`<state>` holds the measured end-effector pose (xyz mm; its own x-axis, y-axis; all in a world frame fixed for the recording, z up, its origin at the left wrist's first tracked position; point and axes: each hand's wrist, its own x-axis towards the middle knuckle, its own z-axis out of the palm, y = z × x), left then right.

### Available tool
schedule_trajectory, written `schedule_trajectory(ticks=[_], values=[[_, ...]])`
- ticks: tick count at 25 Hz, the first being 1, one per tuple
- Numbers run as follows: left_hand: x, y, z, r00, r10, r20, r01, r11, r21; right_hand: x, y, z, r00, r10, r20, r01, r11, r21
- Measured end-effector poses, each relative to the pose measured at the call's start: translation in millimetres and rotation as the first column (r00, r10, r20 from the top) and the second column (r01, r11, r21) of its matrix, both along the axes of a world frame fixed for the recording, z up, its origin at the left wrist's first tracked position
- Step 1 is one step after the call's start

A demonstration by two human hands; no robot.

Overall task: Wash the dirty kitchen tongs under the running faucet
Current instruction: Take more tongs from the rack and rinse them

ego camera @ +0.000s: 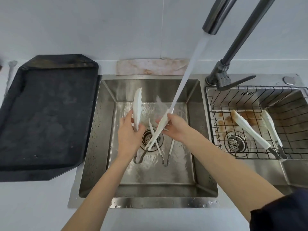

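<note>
I hold one pair of white-tipped tongs [137,107] spread wide over the left sink basin [106,124]. My left hand [129,132] grips one arm, its white tip pointing up and away. My right hand [173,127] pinches the other arm, whose tip sits in the water stream [188,67] falling from the faucet [215,15]. The metal hinge end hangs low near the drain [148,139]. A second pair of tongs [162,152] lies on the basin floor beneath my hands.
A wire basket [215,104] in the right basin holds a brown-stained pair of tongs [250,129]. A black tray [48,114] lies on the counter at left. A stained cloth [150,67] lies behind the sink. The faucet lever [236,82] points right.
</note>
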<state>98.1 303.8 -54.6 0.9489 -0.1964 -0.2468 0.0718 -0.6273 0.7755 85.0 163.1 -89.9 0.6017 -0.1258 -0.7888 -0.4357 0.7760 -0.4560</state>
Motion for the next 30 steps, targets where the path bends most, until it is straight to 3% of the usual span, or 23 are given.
schedule_trajectory(ticks=[4,9,13,16,19,23,26,30], values=[[0,1,3,1.0,0.002,-0.006,-0.002,1.0,-0.016,-1,5,-6,1.0,-0.005,-0.025,0.004,0.999,-0.045],[-8,-1,-8,0.989,-0.133,0.066,0.132,0.991,0.019,19,10,-11,0.974,-0.191,-0.122,0.175,0.976,-0.132],[-12,-7,-16,0.978,-0.197,0.061,0.198,0.98,-0.008,26,7,-17,0.954,-0.223,-0.2,0.174,0.956,-0.237],[-14,-10,-19,0.978,-0.205,0.044,0.206,0.978,-0.033,21,2,-20,0.956,-0.187,-0.227,0.136,0.966,-0.221],[-13,-14,-20,0.985,-0.15,-0.085,0.132,0.973,-0.19,6,-3,-14,0.959,-0.2,-0.2,0.169,0.972,-0.165],[-5,-29,-26,0.939,-0.126,-0.321,0.045,0.967,-0.25,-25,-20,-1,0.976,-0.195,-0.095,0.15,0.923,-0.354],[-3,-44,-31,0.796,-0.118,-0.594,-0.114,0.934,-0.338,-45,-38,21,0.991,-0.13,-0.032,0.097,0.861,-0.499],[-6,-61,-32,0.661,-0.172,-0.731,-0.206,0.895,-0.397,-47,-42,50,0.999,0.039,-0.008,-0.033,0.706,-0.708]])
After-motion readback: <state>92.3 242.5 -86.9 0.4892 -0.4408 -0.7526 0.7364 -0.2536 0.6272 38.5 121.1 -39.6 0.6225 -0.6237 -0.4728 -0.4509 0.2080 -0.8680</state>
